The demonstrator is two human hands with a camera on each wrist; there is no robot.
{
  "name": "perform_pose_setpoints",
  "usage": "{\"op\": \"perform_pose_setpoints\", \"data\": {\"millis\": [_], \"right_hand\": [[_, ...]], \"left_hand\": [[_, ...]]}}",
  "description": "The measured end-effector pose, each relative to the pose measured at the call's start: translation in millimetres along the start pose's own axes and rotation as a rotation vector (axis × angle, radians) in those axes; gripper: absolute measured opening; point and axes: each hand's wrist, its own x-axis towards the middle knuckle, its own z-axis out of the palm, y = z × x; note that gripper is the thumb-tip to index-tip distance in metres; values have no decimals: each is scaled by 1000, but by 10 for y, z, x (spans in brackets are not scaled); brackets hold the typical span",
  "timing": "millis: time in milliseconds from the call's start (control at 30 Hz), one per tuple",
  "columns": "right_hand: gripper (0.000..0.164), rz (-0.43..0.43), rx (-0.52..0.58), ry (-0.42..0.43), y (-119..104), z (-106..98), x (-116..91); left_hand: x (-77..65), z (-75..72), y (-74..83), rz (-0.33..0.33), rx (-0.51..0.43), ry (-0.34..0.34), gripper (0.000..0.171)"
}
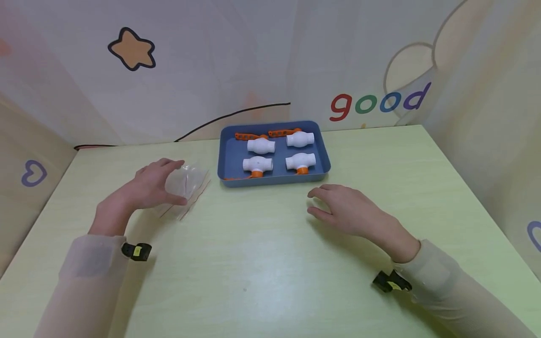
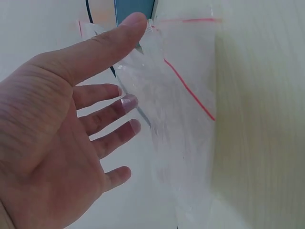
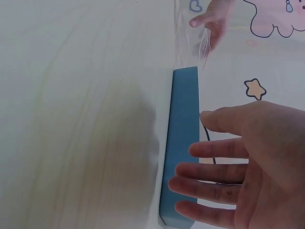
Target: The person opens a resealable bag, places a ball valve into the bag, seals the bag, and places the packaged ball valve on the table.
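Clear plastic zip bags (image 1: 192, 183) with red seal lines lie on the left part of the table. My left hand (image 1: 154, 185) is at these bags, thumb and fingers spread apart; the left wrist view shows the plastic (image 2: 183, 143) just past the fingertips, and whether they touch it is hard to tell. My right hand (image 1: 348, 209) hovers in front of the right end of a blue tray (image 1: 276, 180), fingers loosely extended and holding nothing. White ball valves (image 1: 300, 139) with orange handles (image 1: 249, 136), several in all, lie in the tray.
The pale green table (image 1: 253, 263) spreads out in front of the tray. Behind it hangs a printed curtain (image 1: 236, 61) with a star and the word "good". Black wrist straps (image 1: 137, 251) sit at both sleeves.
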Motion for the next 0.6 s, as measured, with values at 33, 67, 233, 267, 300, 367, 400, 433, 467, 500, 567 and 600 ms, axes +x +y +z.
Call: {"op": "perform_pose_setpoints", "data": {"millis": [33,67,233,267,300,367,400,433,467,500,567,600], "right_hand": [[39,-2,-2,3,-1,-2,1],[39,-6,-4,5,-4,-5,1],[38,-15,1,20,-11,-9,3],[38,-15,4,21,-14,-8,2],[38,-14,7,21,-13,-4,2],[38,-13,10,21,-12,3,-1],[39,-13,11,20,-12,6,-2],[39,-15,10,22,-10,9,-5],[38,-16,10,23,-11,9,-7],[38,-19,9,26,-10,9,-8],[38,-23,10,32,-10,7,-8],[38,-25,11,36,-9,5,-6]], "left_hand": [[-5,2,10,4,-2,9,97],[-12,5,21,6,-4,16,96],[-24,23,91,13,-16,51,96],[-26,26,110,11,-19,55,97],[-27,28,129,10,-22,58,97],[-33,32,165,9,-27,62,97],[-37,32,183,10,-28,62,97],[-41,32,201,13,-28,64,97],[-44,30,219,14,-28,64,96],[-47,30,236,18,-27,66,96],[-53,32,272,24,-26,70,97],[-54,34,289,28,-26,74,97]]}}
